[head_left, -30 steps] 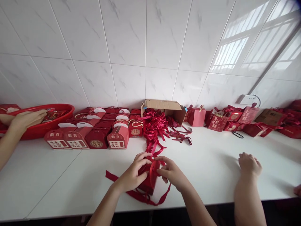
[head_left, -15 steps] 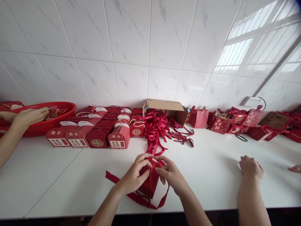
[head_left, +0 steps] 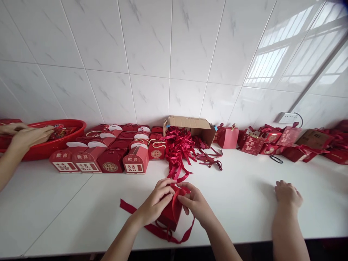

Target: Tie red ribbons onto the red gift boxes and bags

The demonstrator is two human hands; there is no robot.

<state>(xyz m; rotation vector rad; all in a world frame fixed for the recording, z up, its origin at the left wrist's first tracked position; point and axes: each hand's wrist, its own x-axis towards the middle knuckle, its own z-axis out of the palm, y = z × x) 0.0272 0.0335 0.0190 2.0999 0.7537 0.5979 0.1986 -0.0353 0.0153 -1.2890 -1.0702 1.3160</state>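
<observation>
A small red gift box [head_left: 170, 214] stands on the table in front of me, between my two hands. My left hand [head_left: 156, 201] is curled over its left and top, fingers closed on the upper flaps. From the right, my right hand [head_left: 194, 203] pinches the curved red flap at the top. A dark red ribbon [head_left: 160, 232] loops around the base of the box, with one loose end lying to the left. What the fingertips do inside the top is partly hidden.
Behind lie red ribbons [head_left: 181, 148] spilling from a cardboard carton [head_left: 190, 122]. Rows of finished-looking boxes [head_left: 84, 161] stand left, more boxes [head_left: 254, 143] right. Another person's hands [head_left: 29, 137] are over a red basin [head_left: 62, 142]; a further hand [head_left: 288, 194] rests at right.
My hands stay on the gift box in nearly the same grip. The whole view has shifted slightly. At left, the other person's two hands have come closer together by the basin.
</observation>
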